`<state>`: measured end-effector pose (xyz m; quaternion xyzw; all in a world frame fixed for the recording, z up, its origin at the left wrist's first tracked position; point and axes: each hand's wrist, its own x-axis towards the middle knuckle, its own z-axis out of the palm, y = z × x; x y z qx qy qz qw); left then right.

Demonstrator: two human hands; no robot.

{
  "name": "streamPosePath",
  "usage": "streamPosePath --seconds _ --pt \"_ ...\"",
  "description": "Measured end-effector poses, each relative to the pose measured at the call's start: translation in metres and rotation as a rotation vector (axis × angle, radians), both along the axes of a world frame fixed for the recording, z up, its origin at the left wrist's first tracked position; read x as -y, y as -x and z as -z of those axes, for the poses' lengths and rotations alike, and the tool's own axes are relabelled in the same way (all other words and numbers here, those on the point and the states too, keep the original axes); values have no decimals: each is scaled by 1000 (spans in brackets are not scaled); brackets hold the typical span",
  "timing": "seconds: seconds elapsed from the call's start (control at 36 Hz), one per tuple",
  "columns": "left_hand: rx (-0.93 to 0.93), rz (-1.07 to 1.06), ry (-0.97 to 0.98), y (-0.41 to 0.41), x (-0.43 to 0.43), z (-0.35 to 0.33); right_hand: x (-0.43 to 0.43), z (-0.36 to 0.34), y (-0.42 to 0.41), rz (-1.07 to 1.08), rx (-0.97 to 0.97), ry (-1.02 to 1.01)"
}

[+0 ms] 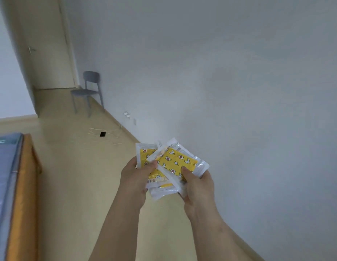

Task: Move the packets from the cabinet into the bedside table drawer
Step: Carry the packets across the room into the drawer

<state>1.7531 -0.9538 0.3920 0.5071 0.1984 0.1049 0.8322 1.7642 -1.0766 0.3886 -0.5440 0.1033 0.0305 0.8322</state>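
Both my hands hold a loose stack of clear plastic packets with yellow patterned contents, out in front of me above the floor. My left hand grips the stack's left side, thumb on top. My right hand grips the right side, its thumb pressed on the uppermost packet. The top packet lies skewed across the ones beneath. Neither the cabinet nor the bedside table drawer is in view.
A white wall runs close on my right. A bed with an orange wooden frame sits at the left. On the floor ahead lie a phone and white cables. A grey chair stands by a closed door.
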Motion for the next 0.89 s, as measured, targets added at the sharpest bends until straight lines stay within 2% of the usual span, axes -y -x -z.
streamPosePath --seconds 0.22,0.42,0.75,0.89 --pt "3 -101 -11 -82 -97 -6 -98 2 -101 -120 -17 -16" --pt "-64 -297 -36 -145 -178 8 -188 25 -186 -320 -87 -45" --pt "-64 -457 -50 -354 -291 -2 -309 19 -413 -493 -49 -44" --pt "-98 -562 -34 -411 -344 0 -374 20 -481 -561 -64 -6"
